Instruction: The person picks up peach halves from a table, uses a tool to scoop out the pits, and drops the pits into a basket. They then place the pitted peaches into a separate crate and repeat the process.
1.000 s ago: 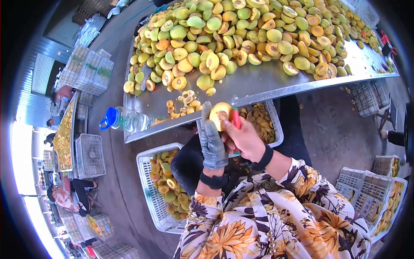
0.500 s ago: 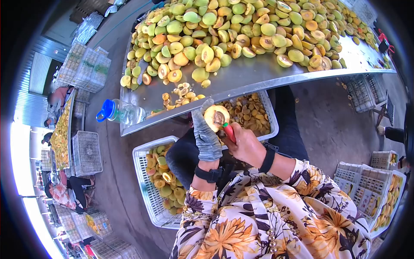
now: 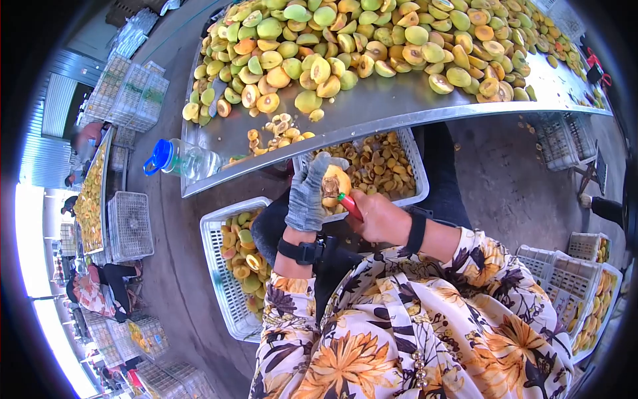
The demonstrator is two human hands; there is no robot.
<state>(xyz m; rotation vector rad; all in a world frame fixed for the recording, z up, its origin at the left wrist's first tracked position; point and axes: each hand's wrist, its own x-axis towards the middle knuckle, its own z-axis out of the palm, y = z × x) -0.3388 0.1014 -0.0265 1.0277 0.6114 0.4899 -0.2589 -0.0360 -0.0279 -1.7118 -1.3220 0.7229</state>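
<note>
My left hand [image 3: 308, 196], in a grey glove, holds a halved yellow fruit [image 3: 336, 183] with its brownish cut side showing. My right hand [image 3: 380, 217] is bare and wrapped round the red handle of a tool [image 3: 350, 207], whose tip meets the cut face of the fruit. Below both hands and the table edge is a white crate of small yellow pieces [image 3: 387, 166]. Many halved green and yellow fruits [image 3: 372, 50] lie heaped on the metal table [image 3: 385, 110], with a few small pieces near its edge.
A clear bottle with a blue lid [image 3: 189, 160] stands at the table's left corner. A white crate of fruit halves [image 3: 216, 266] sits left of my legs. Stacked crates [image 3: 558, 286] are at the right. Other people [image 3: 100, 292] sit by another fruit-covered table at the far left.
The fruit has tilted in my left hand, and its cut face has turned. The gloved fingers now curl more around it. Both hands have shifted slightly within the view.
</note>
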